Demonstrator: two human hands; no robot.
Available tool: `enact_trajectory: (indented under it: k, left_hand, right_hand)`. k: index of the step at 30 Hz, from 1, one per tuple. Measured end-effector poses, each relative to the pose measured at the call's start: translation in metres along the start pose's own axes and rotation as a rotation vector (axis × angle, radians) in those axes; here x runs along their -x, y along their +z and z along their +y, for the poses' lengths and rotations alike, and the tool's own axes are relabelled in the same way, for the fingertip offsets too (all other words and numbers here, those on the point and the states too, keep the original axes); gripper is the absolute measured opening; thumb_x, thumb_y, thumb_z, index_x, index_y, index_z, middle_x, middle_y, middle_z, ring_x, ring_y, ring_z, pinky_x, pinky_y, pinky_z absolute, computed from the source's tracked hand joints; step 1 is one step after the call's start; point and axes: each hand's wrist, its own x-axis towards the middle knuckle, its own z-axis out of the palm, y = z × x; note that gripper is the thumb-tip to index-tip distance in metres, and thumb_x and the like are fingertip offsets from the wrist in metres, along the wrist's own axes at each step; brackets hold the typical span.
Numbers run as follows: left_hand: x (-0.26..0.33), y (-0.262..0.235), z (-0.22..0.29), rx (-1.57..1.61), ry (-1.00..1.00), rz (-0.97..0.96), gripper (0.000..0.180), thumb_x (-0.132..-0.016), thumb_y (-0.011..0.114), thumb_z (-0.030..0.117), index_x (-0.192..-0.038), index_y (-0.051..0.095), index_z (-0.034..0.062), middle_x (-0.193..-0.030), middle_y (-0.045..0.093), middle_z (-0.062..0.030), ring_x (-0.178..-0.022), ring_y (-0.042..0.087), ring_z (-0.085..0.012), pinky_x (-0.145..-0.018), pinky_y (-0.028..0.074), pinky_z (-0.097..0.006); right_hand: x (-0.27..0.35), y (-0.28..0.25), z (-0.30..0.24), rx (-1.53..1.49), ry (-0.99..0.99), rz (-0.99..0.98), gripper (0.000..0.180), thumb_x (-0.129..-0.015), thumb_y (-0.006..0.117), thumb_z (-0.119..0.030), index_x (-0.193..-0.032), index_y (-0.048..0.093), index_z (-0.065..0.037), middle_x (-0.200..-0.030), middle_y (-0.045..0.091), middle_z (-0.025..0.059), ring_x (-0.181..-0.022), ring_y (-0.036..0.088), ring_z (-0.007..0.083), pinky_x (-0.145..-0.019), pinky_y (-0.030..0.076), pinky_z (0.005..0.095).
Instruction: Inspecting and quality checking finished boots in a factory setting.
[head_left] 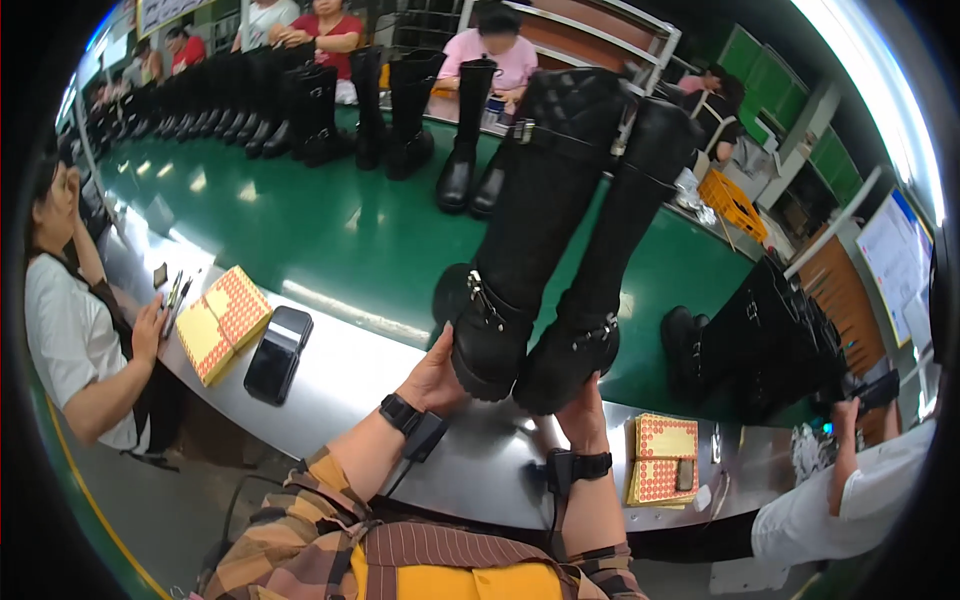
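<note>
Two tall black boots with quilted tops and metal buckles stand upright in front of me, lifted above the steel edge of the line. My left hand (pixel 437 372) grips the heel of the left boot (pixel 530 230). The sole of the right boot (pixel 610 270) rests in my right hand (pixel 583 408), which holds it from below. Both wrists carry black bands with cables.
A green conveyor belt (pixel 330 230) carries several more black boots (pixel 400 110) toward the far end. A black phone (pixel 278 354) and a dotted yellow box (pixel 222 322) lie on the steel ledge (pixel 380 370). Another dotted box (pixel 662 458) lies right. Seated people work left, right and across.
</note>
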Motion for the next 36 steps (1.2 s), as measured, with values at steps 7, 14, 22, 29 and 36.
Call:
enact_trajectory:
  k: [7,14,22,29,36]
  left_hand:
    - [0.010,0.018,0.003,0.158,-0.024,-0.072,0.050,-0.095,0.049,0.040,-0.132,0.052,0.0072,-0.125,0.061,-0.0143,-0.111,0.062,-0.0262,-0.102,0.047,-0.041]
    - [0.014,0.031,-0.028,0.289,-0.376,-0.285,0.038,-0.099,0.045,0.029,-0.125,0.057,0.0045,-0.116,0.066,-0.0134,-0.101,0.067,-0.0224,-0.095,0.052,-0.038]
    - [0.009,0.019,-0.055,0.179,-0.591,-0.134,0.044,-0.099,0.048,0.035,-0.128,0.053,0.0027,-0.120,0.063,-0.0148,-0.107,0.063,-0.0172,-0.096,0.051,-0.033]
    - [0.002,0.011,-0.026,-0.154,-0.061,0.483,0.035,-0.095,0.047,0.038,-0.112,0.057,0.0089,-0.101,0.063,-0.0113,-0.088,0.060,-0.0213,-0.083,0.049,-0.036]
    - [0.003,0.016,-0.023,-0.193,-0.091,0.462,0.032,-0.097,0.045,0.031,-0.114,0.056,0.0058,-0.095,0.060,-0.0088,-0.087,0.058,-0.0178,-0.081,0.046,-0.031]
  right_hand:
    - [0.002,0.022,-0.023,1.051,-0.457,-0.072,0.075,-0.072,0.079,-0.005,-0.136,0.040,0.005,-0.134,0.051,0.0139,-0.121,0.052,0.0217,-0.104,0.040,0.0357]
    - [0.047,0.091,-0.109,1.387,-0.385,-0.396,0.050,-0.076,0.074,-0.004,-0.122,0.054,0.004,-0.121,0.060,0.0125,-0.111,0.058,0.0218,-0.099,0.044,0.0351]
    - [0.067,0.118,-0.097,1.388,-0.194,-0.401,0.038,-0.079,0.069,-0.005,-0.116,0.060,0.002,-0.117,0.062,0.0118,-0.108,0.059,0.0237,-0.095,0.046,0.0360]
    - [-0.059,0.108,-0.127,1.042,-0.295,0.101,0.049,-0.073,0.068,0.004,-0.120,0.054,0.003,-0.114,0.061,0.0094,-0.104,0.058,0.0203,-0.093,0.046,0.0322]
    - [-0.325,0.079,-0.174,1.915,-0.617,0.851,0.099,-0.060,0.076,-0.063,-0.120,0.056,0.012,-0.129,0.050,0.0304,-0.123,0.047,0.0405,-0.104,0.039,0.0418]
